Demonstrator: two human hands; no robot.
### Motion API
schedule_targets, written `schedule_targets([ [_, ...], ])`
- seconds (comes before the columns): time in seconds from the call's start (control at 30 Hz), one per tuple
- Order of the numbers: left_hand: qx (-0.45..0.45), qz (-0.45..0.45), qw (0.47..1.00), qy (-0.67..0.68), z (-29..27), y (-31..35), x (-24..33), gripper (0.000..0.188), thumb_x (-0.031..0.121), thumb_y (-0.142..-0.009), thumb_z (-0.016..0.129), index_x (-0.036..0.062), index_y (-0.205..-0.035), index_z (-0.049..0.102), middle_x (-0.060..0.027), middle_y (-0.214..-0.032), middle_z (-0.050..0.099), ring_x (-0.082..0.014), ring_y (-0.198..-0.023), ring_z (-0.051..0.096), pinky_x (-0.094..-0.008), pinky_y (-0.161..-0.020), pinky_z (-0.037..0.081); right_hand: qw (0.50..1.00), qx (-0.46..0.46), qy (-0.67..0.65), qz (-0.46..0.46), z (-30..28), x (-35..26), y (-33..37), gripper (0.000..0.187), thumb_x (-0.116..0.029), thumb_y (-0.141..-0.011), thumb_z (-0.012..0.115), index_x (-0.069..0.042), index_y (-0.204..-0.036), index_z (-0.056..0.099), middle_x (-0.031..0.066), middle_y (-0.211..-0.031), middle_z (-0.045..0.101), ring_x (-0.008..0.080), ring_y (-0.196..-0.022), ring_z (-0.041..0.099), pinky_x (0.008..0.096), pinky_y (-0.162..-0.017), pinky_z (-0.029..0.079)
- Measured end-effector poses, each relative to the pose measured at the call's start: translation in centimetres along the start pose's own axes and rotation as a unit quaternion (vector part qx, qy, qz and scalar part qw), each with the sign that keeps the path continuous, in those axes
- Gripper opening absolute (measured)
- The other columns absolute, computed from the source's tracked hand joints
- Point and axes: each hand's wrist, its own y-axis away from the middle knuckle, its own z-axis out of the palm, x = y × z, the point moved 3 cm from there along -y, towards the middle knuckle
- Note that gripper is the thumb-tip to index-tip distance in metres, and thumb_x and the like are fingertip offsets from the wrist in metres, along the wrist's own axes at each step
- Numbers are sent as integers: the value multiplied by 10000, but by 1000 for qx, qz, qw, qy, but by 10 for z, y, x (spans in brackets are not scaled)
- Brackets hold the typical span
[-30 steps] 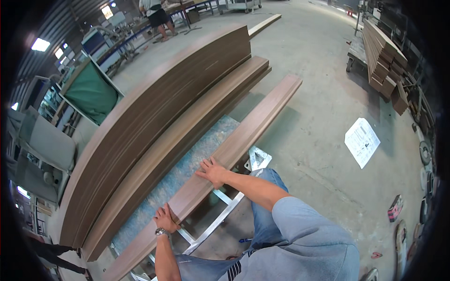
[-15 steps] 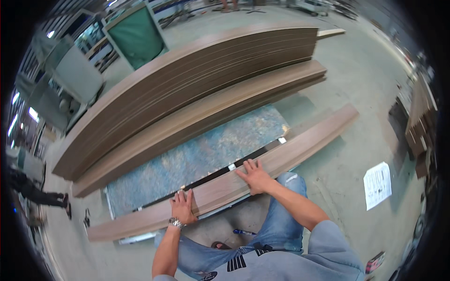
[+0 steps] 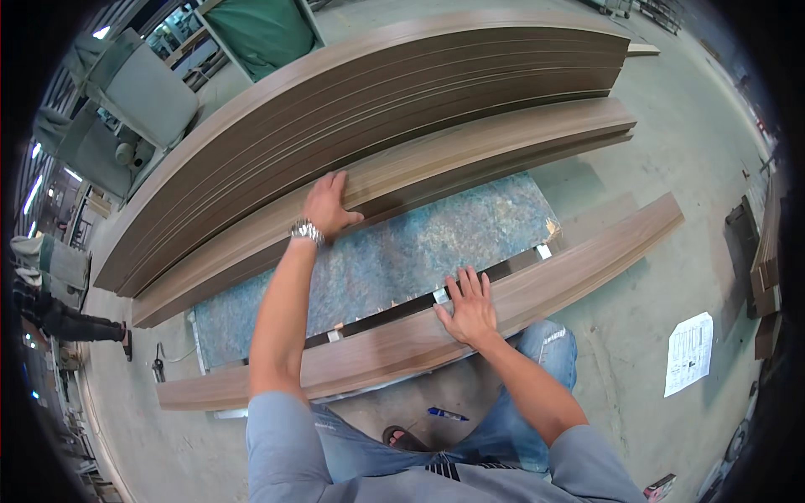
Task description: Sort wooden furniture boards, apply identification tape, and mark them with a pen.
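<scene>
A long brown wood-grain board [image 3: 377,356] lies in front of my knees, along the near side of a low platform with a mottled blue top [image 3: 402,251]. My right hand [image 3: 471,314] lies open on this board, fingers spread and pointing away from me. Farther off, my left hand [image 3: 329,208] reaches over the platform and rests on the top of a lower stack of similar boards [image 3: 470,151]. Its fingers are apart and its thumb points right. Behind that stands a taller stack of brown boards [image 3: 402,101].
A printed sheet of paper [image 3: 689,354] lies on the floor at the right, with more brown boards [image 3: 767,268] beyond it. Between my legs are a blue marker [image 3: 448,414] and my sandal. A green-covered frame [image 3: 260,33] stands at the back; another person [image 3: 67,318] is at the far left.
My left hand has left the near board and moved forward onto the lower stack. The right hand stays on the near board. The whole view has shifted slightly.
</scene>
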Motion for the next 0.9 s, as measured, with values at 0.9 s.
schedule_targets([
  [0.9, 72, 44, 982, -169, 52, 55, 57, 1202, 342, -428, 917, 196, -1510, 413, -262, -1434, 407, -454, -1331, 381, -603, -1053, 319, 999, 39, -24, 2, -12, -2, -5, 788, -460, -883, 640, 8, -1477, 420, 249, -1559, 360, 446, -1496, 227, 591, -1225, 157],
])
